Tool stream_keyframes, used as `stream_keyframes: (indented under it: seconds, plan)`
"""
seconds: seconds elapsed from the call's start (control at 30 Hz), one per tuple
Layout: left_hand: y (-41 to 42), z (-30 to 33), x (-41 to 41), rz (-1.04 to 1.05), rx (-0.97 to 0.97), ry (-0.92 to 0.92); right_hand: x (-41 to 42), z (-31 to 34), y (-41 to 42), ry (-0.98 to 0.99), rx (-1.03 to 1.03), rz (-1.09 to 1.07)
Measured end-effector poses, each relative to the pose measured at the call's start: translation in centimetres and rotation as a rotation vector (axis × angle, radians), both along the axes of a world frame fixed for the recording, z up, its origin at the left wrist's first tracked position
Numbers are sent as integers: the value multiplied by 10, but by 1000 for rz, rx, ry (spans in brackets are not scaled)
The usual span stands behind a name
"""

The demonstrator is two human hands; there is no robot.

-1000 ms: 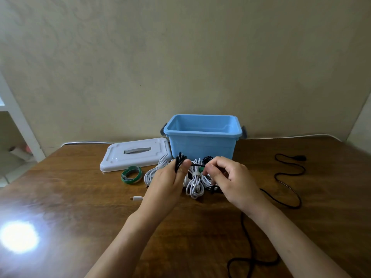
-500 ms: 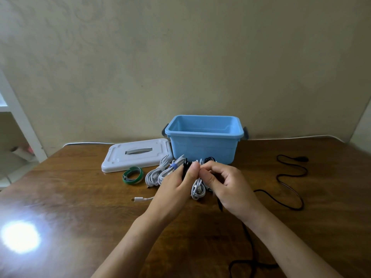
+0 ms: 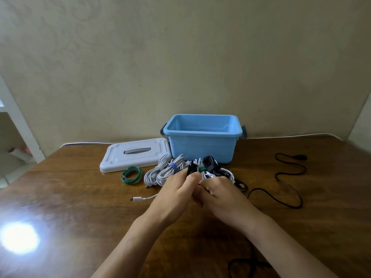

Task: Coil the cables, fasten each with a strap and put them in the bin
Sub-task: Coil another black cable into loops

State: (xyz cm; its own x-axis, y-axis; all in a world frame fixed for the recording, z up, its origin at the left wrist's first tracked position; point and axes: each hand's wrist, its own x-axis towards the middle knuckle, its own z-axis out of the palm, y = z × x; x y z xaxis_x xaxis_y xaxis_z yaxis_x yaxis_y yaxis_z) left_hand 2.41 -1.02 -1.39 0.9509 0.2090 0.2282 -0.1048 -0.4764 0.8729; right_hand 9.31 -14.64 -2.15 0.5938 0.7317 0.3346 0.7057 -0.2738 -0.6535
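My left hand [image 3: 176,194] grips a small black cable coil [image 3: 191,167] whose loops stick up above its fingers. My right hand [image 3: 222,194] presses close against the left, fingers curled on the same black cable. The loose black cable [image 3: 289,177] trails away over the table to the right and also runs under my right forearm. Behind the hands lie several strapped coils: white coils [image 3: 162,173] with grey and blue straps, one with a green strap [image 3: 201,169], and a black coil [image 3: 210,163]. The blue bin [image 3: 202,145] stands open behind them.
The bin's white lid [image 3: 136,155] lies flat to the left of the bin. A green roll of strap [image 3: 131,175] sits in front of the lid. A white cable end with its plug [image 3: 138,199] pokes out left of my left hand. Glare marks the table's near left.
Both hands have drawn toward me and closed together, the right hand meeting the left. The black coil stays in my left hand.
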Motion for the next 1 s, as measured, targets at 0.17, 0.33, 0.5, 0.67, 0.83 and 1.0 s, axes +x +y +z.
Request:
stream_keyframes:
  seconds: [0.17, 0.33, 0.5, 0.67, 0.83, 1.0]
  plan:
    - [11, -6, 7, 111, -26, -59, -2, 3, 1, 38, 15, 63]
    - [32, -4, 12, 234, -248, -166, 6, 0, -4, 108, 11, 29]
    - [18, -3, 11, 208, -190, -203, -6, -14, 11, 30, -147, 76]
    - [10, 0, 9, 199, -191, -246, -10, -17, 17, 67, -112, 31]
    - [4, 4, 7, 118, -336, -232, -10, -14, 15, 92, -114, 40]
    - [7, 7, 5, 88, -430, -268, -8, -11, 10, 102, -134, 43]
